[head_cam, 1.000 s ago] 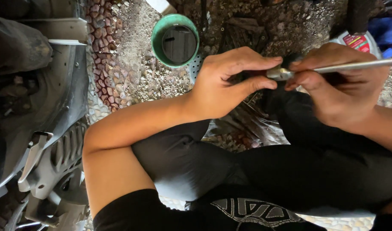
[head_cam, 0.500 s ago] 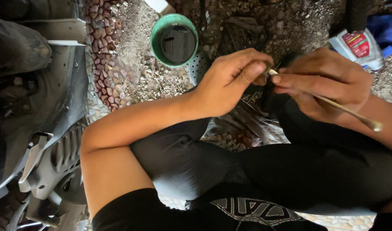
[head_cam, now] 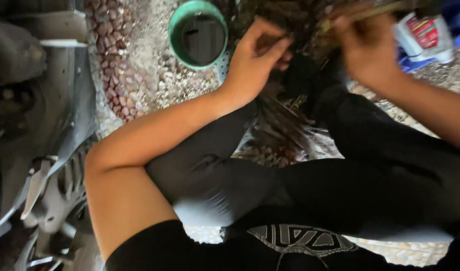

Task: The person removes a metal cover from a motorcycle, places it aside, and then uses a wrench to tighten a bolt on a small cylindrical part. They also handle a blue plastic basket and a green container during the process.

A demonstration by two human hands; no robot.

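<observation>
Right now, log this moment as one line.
left hand: pinching small dark part | right hand: gripping thin rod, blurred | green bowl: beside left hand

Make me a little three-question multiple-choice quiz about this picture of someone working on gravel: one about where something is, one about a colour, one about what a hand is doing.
1. Where is the round tub relative to the left hand?
A. Left of it in the picture
B. Under the person's knee
C. Right of the white bottle

2. What colour is the tub's rim?
A. Red
B. Green
C. Yellow

3. What is the right hand doing?
A. Lying flat on the gravel
B. Gripping a thin rod
C. Holding the tub

Answers:
1 A, the tub sits on the gravel just left of the left hand.
2 B, the rim is plainly green.
3 B, the blurred fingers close around a thin rod near the white bottle.
</observation>
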